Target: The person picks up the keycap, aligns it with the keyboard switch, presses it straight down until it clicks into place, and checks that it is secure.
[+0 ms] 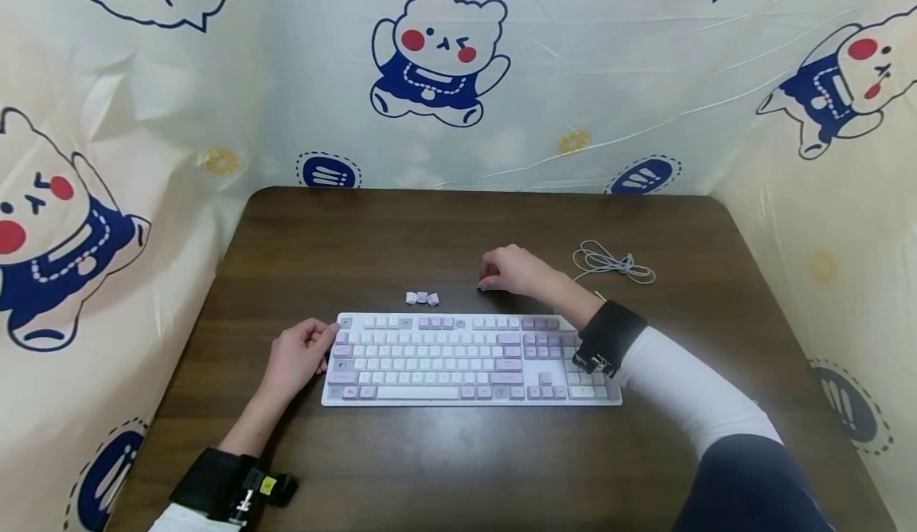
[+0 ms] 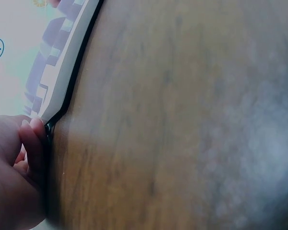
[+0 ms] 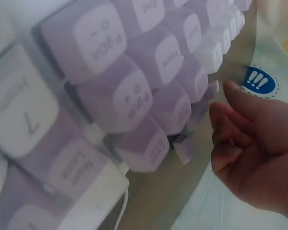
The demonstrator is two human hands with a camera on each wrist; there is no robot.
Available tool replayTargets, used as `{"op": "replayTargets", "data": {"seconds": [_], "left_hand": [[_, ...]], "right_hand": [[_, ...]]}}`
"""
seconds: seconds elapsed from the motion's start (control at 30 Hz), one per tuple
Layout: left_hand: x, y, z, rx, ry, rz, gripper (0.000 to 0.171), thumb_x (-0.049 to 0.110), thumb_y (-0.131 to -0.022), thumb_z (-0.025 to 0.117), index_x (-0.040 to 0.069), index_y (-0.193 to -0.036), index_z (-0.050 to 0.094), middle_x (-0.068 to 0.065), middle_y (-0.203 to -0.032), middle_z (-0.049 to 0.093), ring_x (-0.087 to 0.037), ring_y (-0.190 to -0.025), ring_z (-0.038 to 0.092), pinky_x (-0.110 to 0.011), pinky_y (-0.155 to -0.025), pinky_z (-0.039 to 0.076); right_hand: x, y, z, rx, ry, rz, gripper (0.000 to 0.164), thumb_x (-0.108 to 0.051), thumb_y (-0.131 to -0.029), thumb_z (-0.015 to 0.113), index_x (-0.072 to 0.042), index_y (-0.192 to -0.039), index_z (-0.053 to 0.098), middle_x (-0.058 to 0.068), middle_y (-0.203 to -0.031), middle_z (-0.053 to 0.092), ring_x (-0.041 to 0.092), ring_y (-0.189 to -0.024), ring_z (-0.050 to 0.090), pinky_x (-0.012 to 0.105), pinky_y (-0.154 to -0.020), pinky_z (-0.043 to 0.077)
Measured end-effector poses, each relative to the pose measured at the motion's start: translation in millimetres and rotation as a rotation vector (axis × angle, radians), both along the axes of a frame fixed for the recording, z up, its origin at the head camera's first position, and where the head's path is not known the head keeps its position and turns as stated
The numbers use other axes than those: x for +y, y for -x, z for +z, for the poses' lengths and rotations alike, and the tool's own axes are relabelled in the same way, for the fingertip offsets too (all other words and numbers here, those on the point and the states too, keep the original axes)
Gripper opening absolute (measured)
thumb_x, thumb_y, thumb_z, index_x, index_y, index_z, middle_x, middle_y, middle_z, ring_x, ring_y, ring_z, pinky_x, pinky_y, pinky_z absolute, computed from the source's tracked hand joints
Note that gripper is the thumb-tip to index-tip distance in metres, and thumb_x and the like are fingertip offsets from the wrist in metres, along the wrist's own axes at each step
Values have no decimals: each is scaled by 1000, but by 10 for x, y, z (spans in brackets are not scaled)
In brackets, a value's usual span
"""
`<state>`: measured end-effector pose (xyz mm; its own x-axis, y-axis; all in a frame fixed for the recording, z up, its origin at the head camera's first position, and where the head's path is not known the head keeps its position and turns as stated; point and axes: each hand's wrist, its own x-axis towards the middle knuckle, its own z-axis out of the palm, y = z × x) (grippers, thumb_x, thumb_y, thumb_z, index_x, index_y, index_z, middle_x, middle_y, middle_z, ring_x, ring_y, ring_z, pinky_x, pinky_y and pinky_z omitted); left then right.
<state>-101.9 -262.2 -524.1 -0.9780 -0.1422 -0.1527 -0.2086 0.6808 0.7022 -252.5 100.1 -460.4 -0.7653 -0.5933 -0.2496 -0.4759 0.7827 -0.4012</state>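
Observation:
A white and lilac keyboard [image 1: 444,393] lies on the table. My left hand [image 1: 295,357] grips its upper left corner; in the left wrist view the fingers [image 2: 33,143] meet at the case's edge. Beyond the keyboard's back edge my right hand [image 1: 517,271] reaches in with bent fingers, a small dark-grey piece [image 1: 481,287] at the fingertips. Its exact kind I cannot tell. Further left behind the keyboard sit several loose keycaps [image 1: 422,298] in a short row. Close up, the right wrist view shows a loose keycap [image 3: 184,149] between the keyboard and my fingers.
A bundled pale cable [image 1: 612,264] lies at the back right of the brown table [image 1: 458,468]. Printed sheeting [image 1: 544,62] with cartoon bears hangs around the back and sides. My right forearm crosses the keyboard's right end.

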Motion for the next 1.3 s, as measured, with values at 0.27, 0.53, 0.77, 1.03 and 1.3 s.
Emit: {"op": "replayTargets", "data": {"seconds": [0.27, 0.53, 0.77, 1.03, 1.3], "left_hand": [[21, 8, 30, -12, 1, -4, 41, 45, -97, 52, 6, -95, 66, -7, -67, 59, -17, -52, 56, -25, -46, 49], [17, 27, 52, 46, 18, -7, 39, 42, -97, 54, 5, -91, 66, -4, -62, 58, -14, -47, 56, -25, -43, 47], [11, 31, 63, 59, 23, -6, 38, 40, -97, 54, 5, -90, 66, -4, -62, 58, -14, -47, 55, -25, -43, 48], [6, 18, 61, 42, 19, -5, 41, 43, -97, 53, 5, -92, 66, -5, -63, 59, -14, -48, 55, -24, -44, 48], [9, -23, 33, 32, 10, -2, 39, 42, -97, 55, 5, -92, 66, -5, -63, 58, -15, -48, 55, -25, -44, 47]], "right_hand": [[-49, -20, -42, 5, -84, -59, 13, -23, -88, 70, -10, -90, 68, 5, -82, 65, 18, -72, 55, 29, -63, 45], [-47, -63, -69, 61, -97, -42, 16, -24, -86, 72, -11, -89, 65, 3, -82, 65, 18, -71, 56, 32, -62, 46], [-74, -104, -63, 92, -82, -5, 16, -24, -89, 69, -12, -99, 65, 3, -89, 66, 17, -76, 57, 34, -68, 51], [-80, -198, 15, 176, -65, 43, 13, -21, -90, 68, -11, -98, 65, 4, -91, 65, 16, -79, 57, 34, -70, 53], [2, -477, 153, 259, -27, 111, 12, -17, -90, 67, -10, -100, 67, 4, -91, 65, 14, -75, 58, 31, -68, 55]]}}
